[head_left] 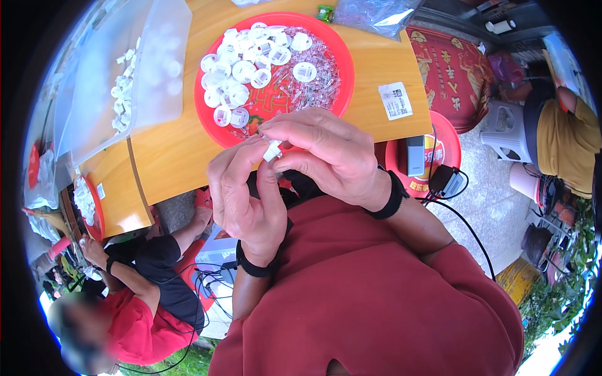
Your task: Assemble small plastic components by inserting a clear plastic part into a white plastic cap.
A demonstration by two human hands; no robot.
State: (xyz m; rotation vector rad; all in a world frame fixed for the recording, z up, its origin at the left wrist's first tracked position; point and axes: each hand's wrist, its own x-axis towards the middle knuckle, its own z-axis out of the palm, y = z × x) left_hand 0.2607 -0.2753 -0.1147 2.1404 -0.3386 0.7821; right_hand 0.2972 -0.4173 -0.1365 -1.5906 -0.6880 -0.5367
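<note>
Both of my hands meet in front of my chest, over the near edge of the table. Between the fingertips is a small white plastic piece (272, 151). My left hand (244, 194) is closed on it from the left, thumb below and bent fingers above. My right hand (335, 155) reaches it from the right, with curled index finger and thumb on either side. A tiny thin thing at the right index fingertip is too small to name. Just beyond lies a round red tray (346, 75) with white round plastic parts (243, 71) and many thin clear pieces (321, 88).
A clear plastic bin (160, 81) with white parts stands left on the wooden table (370, 62). A white label (395, 100) lies on the right. A red stool (448, 141) holds a grey box and cables. At lower left, a person (147, 313) sits at another tray.
</note>
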